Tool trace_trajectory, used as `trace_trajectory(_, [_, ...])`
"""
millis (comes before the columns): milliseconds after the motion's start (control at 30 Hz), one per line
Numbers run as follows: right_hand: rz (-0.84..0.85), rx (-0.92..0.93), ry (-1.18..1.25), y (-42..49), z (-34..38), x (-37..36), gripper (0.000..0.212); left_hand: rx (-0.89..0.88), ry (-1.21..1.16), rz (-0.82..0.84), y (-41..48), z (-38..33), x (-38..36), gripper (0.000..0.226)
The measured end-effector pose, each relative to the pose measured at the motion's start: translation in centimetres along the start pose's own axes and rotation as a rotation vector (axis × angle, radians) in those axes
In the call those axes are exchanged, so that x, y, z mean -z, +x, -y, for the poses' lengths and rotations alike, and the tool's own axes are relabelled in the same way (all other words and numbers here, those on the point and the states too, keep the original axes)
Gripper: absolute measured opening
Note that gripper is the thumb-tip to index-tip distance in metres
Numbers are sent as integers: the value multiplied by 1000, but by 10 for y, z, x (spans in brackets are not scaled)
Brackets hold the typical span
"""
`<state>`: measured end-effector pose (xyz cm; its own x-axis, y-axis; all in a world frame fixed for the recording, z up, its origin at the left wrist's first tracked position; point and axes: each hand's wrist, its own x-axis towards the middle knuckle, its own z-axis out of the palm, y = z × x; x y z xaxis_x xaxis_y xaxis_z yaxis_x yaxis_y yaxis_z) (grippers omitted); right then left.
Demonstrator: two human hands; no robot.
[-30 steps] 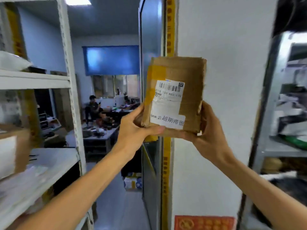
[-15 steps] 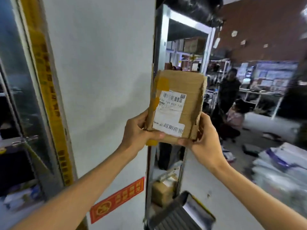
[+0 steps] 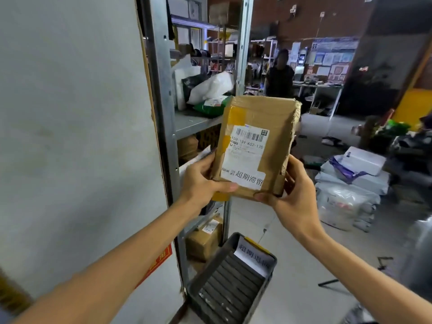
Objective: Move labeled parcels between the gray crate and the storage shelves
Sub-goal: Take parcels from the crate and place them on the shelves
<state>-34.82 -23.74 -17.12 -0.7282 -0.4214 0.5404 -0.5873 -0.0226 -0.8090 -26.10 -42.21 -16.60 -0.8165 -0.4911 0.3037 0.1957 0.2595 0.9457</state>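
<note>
I am holding the cardboard parcel (image 3: 254, 146) upright in front of me with its label facing me, probably so that its code can be read before a spot is chosen. My left hand (image 3: 201, 181) is gripping the lower left corner, thumb across the front. My right hand (image 3: 294, 197) is clasping the lower right corner, its fingers seemingly curled behind. The parcel is hanging beside the storage shelves (image 3: 194, 122), above the gray crate (image 3: 233, 288).
</note>
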Motion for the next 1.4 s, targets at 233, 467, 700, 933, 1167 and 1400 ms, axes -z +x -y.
trace_trajectory(233, [-76,-182,-60,32,-101,-42,96,123,-52,154,87,110,-12,79])
trace_trajectory(467, [-120,-427,-65,51,-211,-71,92,316,-45,276,159,224,-38,85])
trace_trajectory(700, [-50,-691,-9,39,-346,-58,84,564,-34,355,179,345,-102,87])
trace_trajectory(933, [32,-1026,143,19,-520,-44,93,875,-42,260,187,470,-184,77])
trace_trajectory(1167, [66,-1269,173,-31,-663,-67,96,1068,52,219,182,605,-224,82])
trace_trajectory(1400, [69,-1413,88,-93,-762,-113,93,1168,140,274,158,724,-227,85])
